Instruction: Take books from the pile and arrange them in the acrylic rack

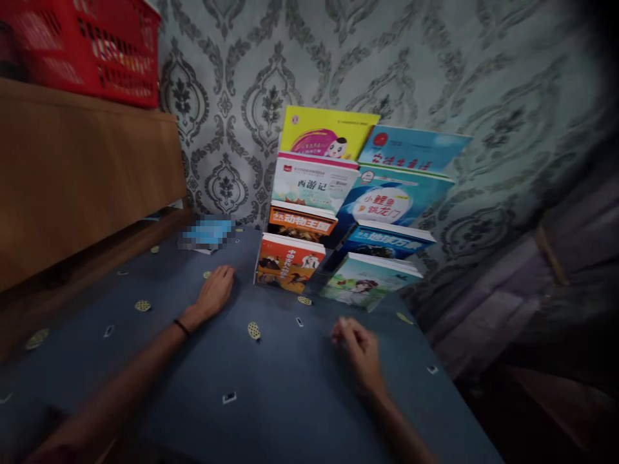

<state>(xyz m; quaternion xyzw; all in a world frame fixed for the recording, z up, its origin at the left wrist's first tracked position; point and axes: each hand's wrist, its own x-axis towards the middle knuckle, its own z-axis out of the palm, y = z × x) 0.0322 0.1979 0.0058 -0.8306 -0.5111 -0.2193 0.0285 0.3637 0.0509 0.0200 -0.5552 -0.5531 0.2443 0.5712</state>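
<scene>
My left hand (pixel 216 291) lies on the blue tablecloth with its fingers stretched forward and nothing in it. Just beyond its fingertips is a small stack of books (pixel 207 233) with a blue top cover, blurred out in the picture. My right hand (pixel 360 351) is over the table at the front right, fingers curled in, with nothing visible in them. Beyond both hands a tiered book display holds two columns of children's books. Its lowest row has an orange book (pixel 289 263) on the left and a pale green book (pixel 370 282) on the right.
Higher tiers hold a yellow book (pixel 329 132), a white book (pixel 309 183) and several blue ones. Patterned wallpaper (pixel 271 84) backs the table. At left stands a wooden cabinet (pixel 87 180) with a red basket (pixel 111 55) on top; a greyish curtain (pixel 498 290) hangs at right.
</scene>
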